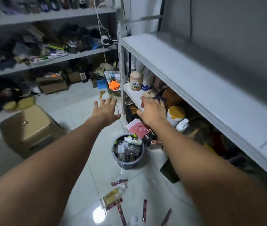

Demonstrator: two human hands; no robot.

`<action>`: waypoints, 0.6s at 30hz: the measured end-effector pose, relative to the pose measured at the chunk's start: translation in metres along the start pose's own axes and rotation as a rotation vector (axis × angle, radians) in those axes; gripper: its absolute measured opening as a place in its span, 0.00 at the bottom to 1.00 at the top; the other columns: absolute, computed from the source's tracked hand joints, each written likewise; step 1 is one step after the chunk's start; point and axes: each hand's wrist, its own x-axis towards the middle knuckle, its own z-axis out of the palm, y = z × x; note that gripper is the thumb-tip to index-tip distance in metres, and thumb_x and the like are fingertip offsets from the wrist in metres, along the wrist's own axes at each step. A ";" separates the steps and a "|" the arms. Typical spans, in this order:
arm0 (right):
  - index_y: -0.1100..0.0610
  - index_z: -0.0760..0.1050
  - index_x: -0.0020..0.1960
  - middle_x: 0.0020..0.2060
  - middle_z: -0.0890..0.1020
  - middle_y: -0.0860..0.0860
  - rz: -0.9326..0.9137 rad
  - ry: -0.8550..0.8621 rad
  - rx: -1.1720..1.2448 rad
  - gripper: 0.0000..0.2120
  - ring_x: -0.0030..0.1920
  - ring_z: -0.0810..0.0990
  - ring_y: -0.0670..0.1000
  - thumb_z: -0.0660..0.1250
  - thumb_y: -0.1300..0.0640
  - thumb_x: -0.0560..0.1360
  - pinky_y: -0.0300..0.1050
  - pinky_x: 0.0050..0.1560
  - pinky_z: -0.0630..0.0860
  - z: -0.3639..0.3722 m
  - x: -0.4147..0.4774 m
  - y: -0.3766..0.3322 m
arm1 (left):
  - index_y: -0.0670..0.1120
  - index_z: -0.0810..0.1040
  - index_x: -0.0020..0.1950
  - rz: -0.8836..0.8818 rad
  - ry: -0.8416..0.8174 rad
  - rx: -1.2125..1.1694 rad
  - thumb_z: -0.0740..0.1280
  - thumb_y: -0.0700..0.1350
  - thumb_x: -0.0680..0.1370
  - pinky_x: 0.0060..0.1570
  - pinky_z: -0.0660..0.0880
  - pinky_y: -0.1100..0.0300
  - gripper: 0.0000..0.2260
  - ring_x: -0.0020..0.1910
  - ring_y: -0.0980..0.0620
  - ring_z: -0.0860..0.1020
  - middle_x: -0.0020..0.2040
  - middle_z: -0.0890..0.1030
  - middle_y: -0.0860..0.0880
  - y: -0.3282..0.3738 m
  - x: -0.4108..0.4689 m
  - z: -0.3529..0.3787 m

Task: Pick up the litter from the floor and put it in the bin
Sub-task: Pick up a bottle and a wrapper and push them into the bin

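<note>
**Litter on the floor, both hands out and holding nothing**

Wrappers lie scattered on the pale tiled floor (80,160), on the near side of the bin (128,165). A dark red wrapper (119,182) lies closest to the bin, and a clear packet with yellowish contents (113,195) lies just beyond it, toward the viewer. Three more narrow red sticks (144,210) lie farther out on the open floor, apart from each other.

The bin is a grey round bucket standing upright near the floor's right edge, by the foot of the metal shelving (194,88). It is heaped to the rim with clear plastic bottles (126,147).

Both arms reach forward above the bin, well clear of the litter. The left hand (106,110) is palm down with its fingers straight and spread. The right hand (152,111) is the same, fingers fanned out in front of the lower shelf. Neither grips anything.

A pink packet (134,128) leans behind the bin. A yellow-lidded jar (175,115) and a white bottle (182,125) stand to its right. A brown plastic stool (30,126) stands on the floor's left side.
</note>
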 end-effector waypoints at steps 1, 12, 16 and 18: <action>0.52 0.60 0.75 0.72 0.67 0.55 -0.006 -0.026 0.015 0.27 0.71 0.65 0.57 0.59 0.48 0.78 0.54 0.71 0.56 -0.021 -0.013 -0.005 | 0.46 0.51 0.78 -0.005 -0.018 -0.017 0.59 0.58 0.79 0.74 0.52 0.44 0.33 0.76 0.42 0.55 0.78 0.53 0.46 0.002 -0.016 -0.019; 0.51 0.59 0.76 0.72 0.66 0.55 -0.077 0.039 0.041 0.28 0.71 0.65 0.56 0.60 0.46 0.78 0.54 0.72 0.55 -0.116 -0.122 -0.045 | 0.49 0.48 0.78 -0.062 0.023 -0.010 0.58 0.56 0.80 0.75 0.48 0.45 0.32 0.77 0.44 0.51 0.79 0.50 0.48 -0.014 -0.139 -0.112; 0.51 0.57 0.77 0.73 0.65 0.55 -0.034 0.053 0.028 0.30 0.71 0.64 0.57 0.60 0.45 0.79 0.54 0.72 0.56 -0.123 -0.172 -0.061 | 0.49 0.50 0.78 -0.033 0.099 -0.014 0.58 0.55 0.80 0.75 0.50 0.46 0.31 0.77 0.44 0.53 0.78 0.53 0.48 -0.024 -0.192 -0.123; 0.50 0.57 0.77 0.73 0.65 0.55 -0.020 0.068 0.014 0.30 0.71 0.65 0.57 0.60 0.45 0.78 0.53 0.71 0.56 -0.121 -0.201 -0.071 | 0.48 0.50 0.78 -0.008 0.124 -0.012 0.58 0.55 0.80 0.75 0.51 0.45 0.31 0.76 0.44 0.54 0.78 0.54 0.48 -0.032 -0.220 -0.125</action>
